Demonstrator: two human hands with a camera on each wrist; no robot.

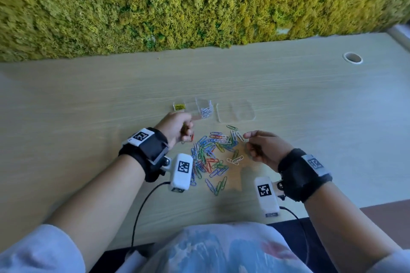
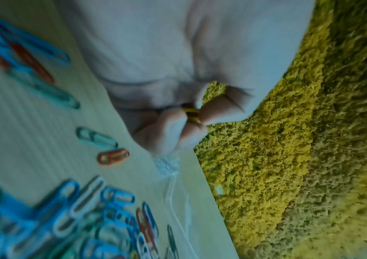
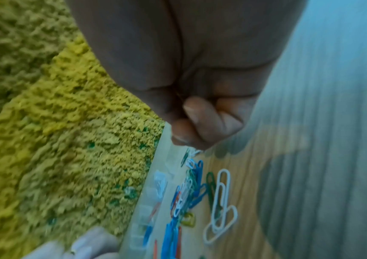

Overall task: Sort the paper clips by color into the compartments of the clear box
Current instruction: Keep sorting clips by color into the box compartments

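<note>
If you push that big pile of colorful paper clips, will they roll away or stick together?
They probably won't roll: the paper clips lie flat on the wooden table. Many overlap and cross, so some would likely snag and drag along in clumps. They look thin and light, so a gentle push should scatter the loose ones at the edges.

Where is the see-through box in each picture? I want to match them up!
Head view: the clear box sits mid-picture on the table, just beyond the left hand.
Left wrist view: only a blurry clear bit shows, just below the hand, a little left of centre.
Right wrist view: lower middle, its compartments run along the table's far edge.
Shared landmark: the mossy green wall just behind the table in all three.
</note>
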